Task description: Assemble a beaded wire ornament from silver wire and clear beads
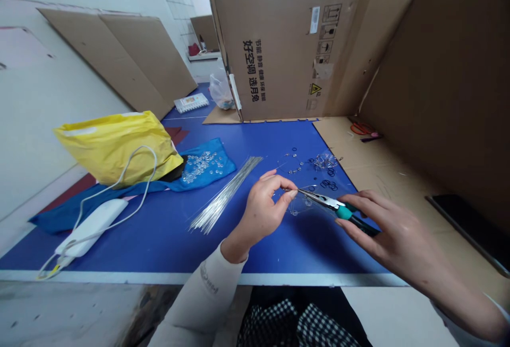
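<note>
Green-handled pliers (331, 203): right hand (394, 233) is gripping. Left hand (266, 203) is pinching at their tips, contents unclear; wire bundle (228, 195) is lying left of pliers.

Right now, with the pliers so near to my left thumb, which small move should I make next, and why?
Probably ease the left hand slightly back from the tip of the pliers before squeezing with the right hand. The tip meets the left thumb and index finger, so a pinch seems possible; whether the jaws grip anything is too small to tell.
</note>
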Motion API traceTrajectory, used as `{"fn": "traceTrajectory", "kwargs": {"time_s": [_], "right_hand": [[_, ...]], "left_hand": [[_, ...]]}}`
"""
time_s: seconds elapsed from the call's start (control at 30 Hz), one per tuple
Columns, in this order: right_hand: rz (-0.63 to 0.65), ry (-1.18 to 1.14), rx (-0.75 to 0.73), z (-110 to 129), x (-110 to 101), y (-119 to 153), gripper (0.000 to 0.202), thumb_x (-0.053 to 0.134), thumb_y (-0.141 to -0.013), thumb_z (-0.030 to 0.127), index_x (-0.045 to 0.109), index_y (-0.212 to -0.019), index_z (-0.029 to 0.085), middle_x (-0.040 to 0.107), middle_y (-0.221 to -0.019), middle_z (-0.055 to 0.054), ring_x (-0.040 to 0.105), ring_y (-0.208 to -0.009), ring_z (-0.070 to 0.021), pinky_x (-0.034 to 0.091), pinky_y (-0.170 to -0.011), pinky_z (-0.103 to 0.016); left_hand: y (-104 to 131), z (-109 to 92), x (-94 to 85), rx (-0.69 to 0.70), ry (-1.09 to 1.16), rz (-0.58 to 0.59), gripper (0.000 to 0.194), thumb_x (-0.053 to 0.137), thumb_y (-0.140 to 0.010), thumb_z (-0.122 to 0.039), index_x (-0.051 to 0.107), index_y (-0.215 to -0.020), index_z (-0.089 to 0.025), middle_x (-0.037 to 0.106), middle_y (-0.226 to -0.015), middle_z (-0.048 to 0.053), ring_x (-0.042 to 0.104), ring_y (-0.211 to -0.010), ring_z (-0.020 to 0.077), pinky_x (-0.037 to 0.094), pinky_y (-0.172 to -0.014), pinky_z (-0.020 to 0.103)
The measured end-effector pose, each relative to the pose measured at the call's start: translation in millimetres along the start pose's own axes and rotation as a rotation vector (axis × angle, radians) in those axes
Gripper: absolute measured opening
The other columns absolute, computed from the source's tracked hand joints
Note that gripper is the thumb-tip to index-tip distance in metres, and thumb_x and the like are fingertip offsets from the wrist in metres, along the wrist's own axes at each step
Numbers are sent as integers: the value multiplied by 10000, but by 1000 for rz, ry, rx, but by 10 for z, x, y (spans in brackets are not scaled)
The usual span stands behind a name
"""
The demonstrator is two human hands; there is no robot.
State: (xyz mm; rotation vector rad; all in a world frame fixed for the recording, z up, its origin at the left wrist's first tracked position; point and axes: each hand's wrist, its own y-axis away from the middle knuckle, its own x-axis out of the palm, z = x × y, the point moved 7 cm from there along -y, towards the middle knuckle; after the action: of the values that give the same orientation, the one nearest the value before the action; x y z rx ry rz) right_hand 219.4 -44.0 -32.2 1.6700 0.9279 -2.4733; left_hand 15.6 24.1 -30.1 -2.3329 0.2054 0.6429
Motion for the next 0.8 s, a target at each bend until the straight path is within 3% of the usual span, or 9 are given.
{"fn": "traceTrajectory", "kwargs": {"time_s": [0.47, 0.57, 0.7, 0.8], "right_hand": [[-14, 151, -55, 68, 11, 17, 343, 529, -1013, 473, 648, -1147, 181, 706, -963, -91, 668, -673, -205, 494, -600, -345], [47, 66, 30, 6, 22, 4, 383, 506, -1015, 510, 653, -1190, 202, 702, -989, -87, 676, -682, -201, 506, -591, -341], [90, -30, 143, -109, 39, 26, 435, 514, -994, 563, 656, -1244, 238, 699, -1071, -90, 700, -769, -216, 544, -642, -360], [89, -52, 182, -176, 61, 90, 438, 529, -982, 572, 670, -1236, 244, 698, -1109, -98, 706, -831, -234, 555, -685, -380]], "left_hand": [[-15, 55, 31, -25, 51, 34, 105, 597, -905, -188, 644, -815, -212, 730, -789, -6, 670, -747, 152, 431, -1129, 489], [-25, 135, 50, -126, 126, 58, 80, 627, -893, -209, 666, -824, -216, 739, -834, 13, 678, -828, 176, 462, -1060, 450], [14, 337, 143, -374, 346, 95, 68, 658, -880, -265, 690, -867, -206, 719, -833, 33, 652, -812, 182, 505, -815, 351], [65, 492, 230, -545, 550, 68, 59, 672, -862, -247, 689, -854, -190, 699, -787, 25, 642, -783, 166, 489, -798, 326]]}}
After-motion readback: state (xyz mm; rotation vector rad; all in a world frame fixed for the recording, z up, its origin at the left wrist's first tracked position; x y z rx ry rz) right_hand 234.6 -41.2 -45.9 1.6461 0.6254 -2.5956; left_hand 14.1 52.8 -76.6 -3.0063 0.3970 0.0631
